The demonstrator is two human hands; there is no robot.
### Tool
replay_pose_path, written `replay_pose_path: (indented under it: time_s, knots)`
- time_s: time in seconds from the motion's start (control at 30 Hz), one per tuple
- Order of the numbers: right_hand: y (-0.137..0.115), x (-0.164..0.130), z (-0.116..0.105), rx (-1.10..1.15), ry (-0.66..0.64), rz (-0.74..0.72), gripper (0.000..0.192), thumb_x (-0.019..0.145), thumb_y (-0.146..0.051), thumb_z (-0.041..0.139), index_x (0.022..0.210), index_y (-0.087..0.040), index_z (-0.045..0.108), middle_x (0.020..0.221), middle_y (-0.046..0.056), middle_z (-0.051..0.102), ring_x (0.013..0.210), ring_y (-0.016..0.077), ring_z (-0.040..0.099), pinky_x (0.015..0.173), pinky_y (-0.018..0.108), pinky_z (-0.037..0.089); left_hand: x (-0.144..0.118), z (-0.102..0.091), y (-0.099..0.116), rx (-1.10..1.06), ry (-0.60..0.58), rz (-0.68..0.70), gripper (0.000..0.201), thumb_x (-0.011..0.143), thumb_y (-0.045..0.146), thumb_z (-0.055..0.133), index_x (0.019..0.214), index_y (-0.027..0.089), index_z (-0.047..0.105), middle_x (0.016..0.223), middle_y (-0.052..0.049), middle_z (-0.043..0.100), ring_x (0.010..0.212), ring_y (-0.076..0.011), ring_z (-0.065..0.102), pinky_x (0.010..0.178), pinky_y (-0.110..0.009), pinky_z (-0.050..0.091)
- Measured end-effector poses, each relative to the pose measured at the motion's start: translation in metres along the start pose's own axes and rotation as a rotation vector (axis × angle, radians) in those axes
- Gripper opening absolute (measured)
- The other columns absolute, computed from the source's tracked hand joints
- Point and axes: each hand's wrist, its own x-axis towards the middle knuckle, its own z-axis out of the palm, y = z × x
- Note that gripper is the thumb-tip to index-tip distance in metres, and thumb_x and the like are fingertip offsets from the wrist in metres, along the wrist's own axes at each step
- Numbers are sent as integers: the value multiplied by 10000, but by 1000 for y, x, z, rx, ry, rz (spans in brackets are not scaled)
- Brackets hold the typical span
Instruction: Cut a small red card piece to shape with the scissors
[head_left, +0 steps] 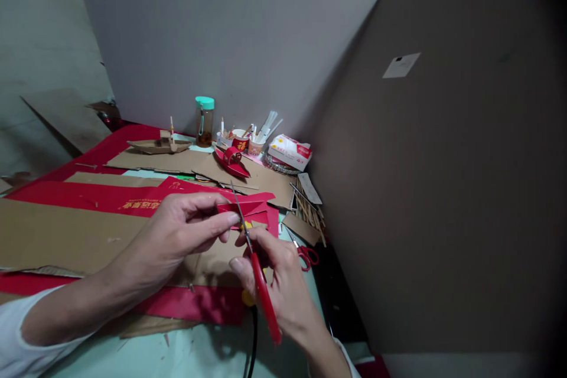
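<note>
My left hand (186, 221) pinches a narrow piece of red paper (254, 204) between thumb and fingers. In my right hand (279, 266) is a pair of red-handled scissors (261, 289), its blades pointing away from me and lying across the paper beside my left fingertips. How far the blades stand apart is hard to make out. Below both hands lie large sheets of brown cardboard (80, 230) with red printed faces. A yellow object with a black cable (254, 336) is partly hidden under my right hand.
A brown model boat (159, 144) and a red one (233, 162) stand at the back. Near them are a bottle with a teal lid (204, 121), cups of sticks (257, 144) and a tissue pack (290, 152). Right lie other scissors (305, 255) and wooden sticks (310, 212), beside a dark panel (434, 189).
</note>
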Motion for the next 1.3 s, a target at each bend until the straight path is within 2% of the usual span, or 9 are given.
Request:
replay_pose_path:
  time_s: [0.1,0.23,0.37,0.47,0.53,0.73,0.97,1.1,1.3]
  knots:
    - [0,1,-2,-6,-21,12,324,956,-534,674,952,-210,671,739,-39,566,684,156,503,712,283,380,0,1,4,104,-21,37,193,882,346,760,740,215,770,641,32,609,599,-117,504,518,-196,400]
    - [1,3,-1,15,21,-36,256,966,-437,693,854,-215,632,716,-51,555,637,127,469,664,257,369,2,3,11,120,-58,53,209,871,359,741,716,221,760,674,11,674,660,-158,597,592,-226,484]
    - [1,3,1,29,48,-71,209,962,-300,683,795,-213,593,667,-66,493,573,102,403,607,241,349,4,2,14,105,-63,53,219,849,360,759,681,223,730,624,36,610,603,-131,545,515,-188,429]
    - [-1,2,3,28,58,-73,231,979,-294,638,771,-215,580,647,-65,464,551,102,385,577,245,340,5,-1,14,64,-64,4,275,882,406,764,690,218,706,594,61,529,508,-86,388,410,-161,277]
    - [-1,2,4,28,66,-64,225,974,-322,647,784,-214,590,642,-64,475,547,104,391,568,246,340,6,-4,14,14,-91,-38,269,885,438,779,736,219,730,591,68,498,496,-77,339,396,-152,237]
    - [6,5,-4,30,95,14,208,915,-402,714,891,-198,680,620,-62,494,556,119,403,552,251,339,11,-16,20,15,-145,-93,192,836,419,849,808,237,795,709,22,622,621,-113,514,463,-139,376]
    - [-3,8,-16,35,-8,79,449,878,-627,765,950,-194,670,698,-54,525,626,137,437,606,265,360,14,-24,18,14,-184,-33,133,845,316,833,950,274,762,691,71,610,503,-63,388,421,-130,304]
    - [-7,7,-15,0,-92,79,584,878,-770,696,1004,-200,680,794,-19,581,731,175,507,688,290,380,18,-23,16,70,-150,-4,110,794,319,856,824,249,777,742,30,686,648,-113,579,547,-160,453]
    - [-6,5,-14,82,-96,71,635,844,-812,718,1021,-203,714,824,0,640,752,188,553,725,308,415,17,-23,25,210,-148,69,126,819,301,787,733,272,876,750,-9,786,706,-150,645,608,-209,491]
